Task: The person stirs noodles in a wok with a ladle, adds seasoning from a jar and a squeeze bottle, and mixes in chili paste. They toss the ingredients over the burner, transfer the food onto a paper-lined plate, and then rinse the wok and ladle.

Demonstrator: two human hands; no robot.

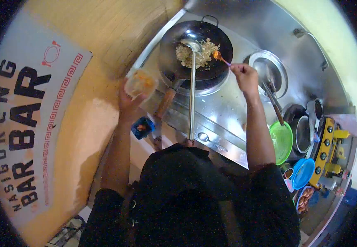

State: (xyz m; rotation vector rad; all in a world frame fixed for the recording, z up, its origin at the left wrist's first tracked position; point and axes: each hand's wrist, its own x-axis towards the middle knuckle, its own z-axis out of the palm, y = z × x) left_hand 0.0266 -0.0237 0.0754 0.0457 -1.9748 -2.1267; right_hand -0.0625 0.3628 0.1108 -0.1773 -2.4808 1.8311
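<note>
wok (168, 45): dark metal, glossy highlight | wok handle (167, 101): wood, matt | ladle (193, 90): bright metal, smooth, shiny | counter (223, 111): smooth metal, reflective | tub (140, 85): translucent plastic | green bowl (286, 142): glossy plastic | blue basin (304, 173): smooth plastic | sleeve (271, 197): black cloth, matt

From where I watch, my left forearm (118, 158) and right forearm (258, 129) reach forward, well apart. My left hand (129, 103) is raised, fingers curled in a cupping grip; my right hand (246, 78) extends farther forward, angled inward, thumb and fingertips pinched together.
</note>
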